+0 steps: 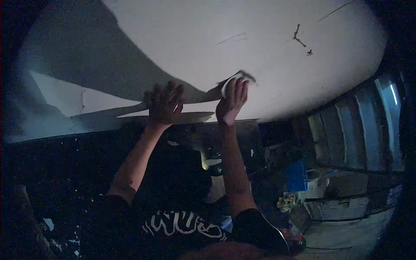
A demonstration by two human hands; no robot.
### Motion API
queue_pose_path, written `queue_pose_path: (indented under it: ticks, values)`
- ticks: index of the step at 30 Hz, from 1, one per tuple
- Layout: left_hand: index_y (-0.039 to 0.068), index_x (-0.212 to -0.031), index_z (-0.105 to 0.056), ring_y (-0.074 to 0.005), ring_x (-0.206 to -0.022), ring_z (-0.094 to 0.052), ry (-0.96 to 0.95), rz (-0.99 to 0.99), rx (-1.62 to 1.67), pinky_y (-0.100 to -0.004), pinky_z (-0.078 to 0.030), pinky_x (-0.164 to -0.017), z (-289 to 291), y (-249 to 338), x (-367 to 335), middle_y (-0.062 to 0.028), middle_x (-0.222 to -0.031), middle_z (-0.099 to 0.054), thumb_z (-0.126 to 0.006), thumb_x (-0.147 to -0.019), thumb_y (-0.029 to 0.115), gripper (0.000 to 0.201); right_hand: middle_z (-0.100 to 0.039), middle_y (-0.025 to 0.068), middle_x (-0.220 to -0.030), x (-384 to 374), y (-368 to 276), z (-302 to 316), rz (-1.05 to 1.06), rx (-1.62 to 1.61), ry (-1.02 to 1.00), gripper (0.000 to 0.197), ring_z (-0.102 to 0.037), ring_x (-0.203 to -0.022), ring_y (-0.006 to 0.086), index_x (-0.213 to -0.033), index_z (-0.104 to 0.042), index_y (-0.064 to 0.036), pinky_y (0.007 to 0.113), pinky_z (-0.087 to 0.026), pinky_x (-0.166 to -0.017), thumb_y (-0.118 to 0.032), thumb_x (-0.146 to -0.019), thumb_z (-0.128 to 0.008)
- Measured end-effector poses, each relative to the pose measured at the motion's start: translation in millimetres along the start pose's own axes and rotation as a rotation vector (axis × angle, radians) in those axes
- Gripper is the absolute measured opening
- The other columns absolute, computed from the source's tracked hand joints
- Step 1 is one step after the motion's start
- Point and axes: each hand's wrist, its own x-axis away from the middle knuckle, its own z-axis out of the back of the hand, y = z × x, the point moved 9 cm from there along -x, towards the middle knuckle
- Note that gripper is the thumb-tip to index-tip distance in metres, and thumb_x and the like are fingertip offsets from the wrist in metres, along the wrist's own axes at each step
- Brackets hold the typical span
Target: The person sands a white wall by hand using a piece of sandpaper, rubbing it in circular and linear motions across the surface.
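A large, smooth white curved panel (190, 47) fills the upper part of the head view. My right hand (234, 99) presses a small white pad (226, 88) against its lower part; whether the pad is folded cloth or sandpaper cannot be made out. To its left, my left hand (164, 104) is held up at the panel's lower edge, fingers spread and nothing in them. It looks laid flat on the surface, in shadow. Both bare forearms reach up from below, and their shadows fall across the panel.
Dark cracks or marks (298, 37) show at the panel's upper right, with a thin scratch outline (232, 38) nearer its middle. Low on the right stand a blue bin (296, 175) and a heap of pale stuff (288, 201). Tall strip-like panels (368, 117) line the right side.
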Motion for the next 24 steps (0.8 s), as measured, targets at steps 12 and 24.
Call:
queue_pose_path:
  ticks: [12, 24]
  values:
    - [0.023, -0.145, -0.050, -0.0494, -0.134, -0.033, 0.078, -0.003, 0.075, -0.0653, -0.034, -0.100, 6, 4, -2, -0.0074, -0.158, -0.033, -0.063, -0.090, 0.032, 0.058, -0.042, 0.0121, -0.154, 90, -19, -33, -0.060, -0.017, -0.257, 0.050, -0.033, -0.144, 0.0390, -0.147, -0.046, -0.0137, 0.054, -0.026, -0.115, -0.016, -0.097, -0.046]
    - [0.009, -0.144, -0.046, -0.0294, -0.133, -0.049, -0.380, -0.843, 0.241, -0.0402, -0.042, -0.112, 77, 144, -78, -0.0119, -0.146, -0.049, -0.060, -0.089, 0.013, 0.056, -0.069, 0.0145, -0.114, 36, -35, 52, -0.041, -0.437, 0.042, 0.026, -0.063, -0.112, 0.0356, -0.102, -0.071, -0.0056, 0.044, -0.053, -0.091, 0.001, -0.076, -0.071]
